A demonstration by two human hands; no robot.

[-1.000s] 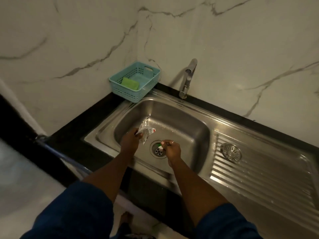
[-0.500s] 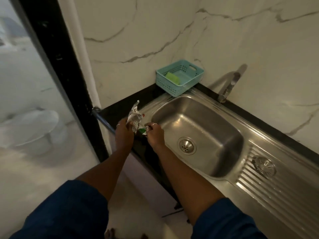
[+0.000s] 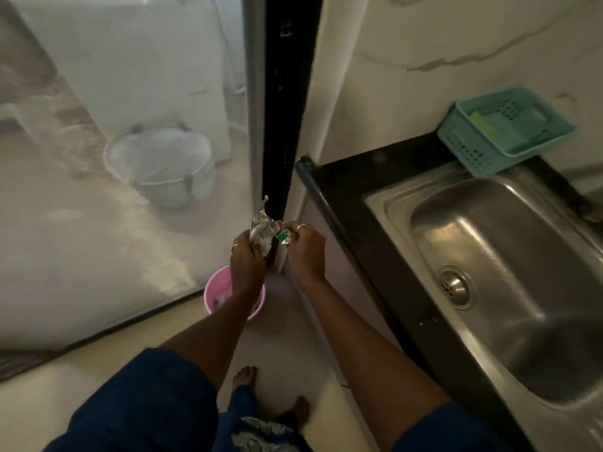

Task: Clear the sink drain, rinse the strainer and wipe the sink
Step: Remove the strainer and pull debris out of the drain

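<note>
1. Since half a second ago both hands have left the sink edge. They now hang over the floor, left of the black stone countertop.
2. The left hand grips a crumpled silver foil wrapper, fingers curled round its lower part. The wrapper's torn top sticks up above the knuckles.
3. The right hand pinches a small green-and-white scrap between its fingertips, just beside the wrapper.
4. A round pink plastic bin stands on the floor beneath the left forearm, partly hidden by it, with some rubbish inside.
5. The stainless steel sink lies to the right. Its round metal drain sits in the basin floor, well apart from both hands.
6. A teal slotted plastic basket sits on the countertop at the sink's far corner, with a green sponge inside.
7. Behind the glass door a white bucket stands on the floor.
</note>
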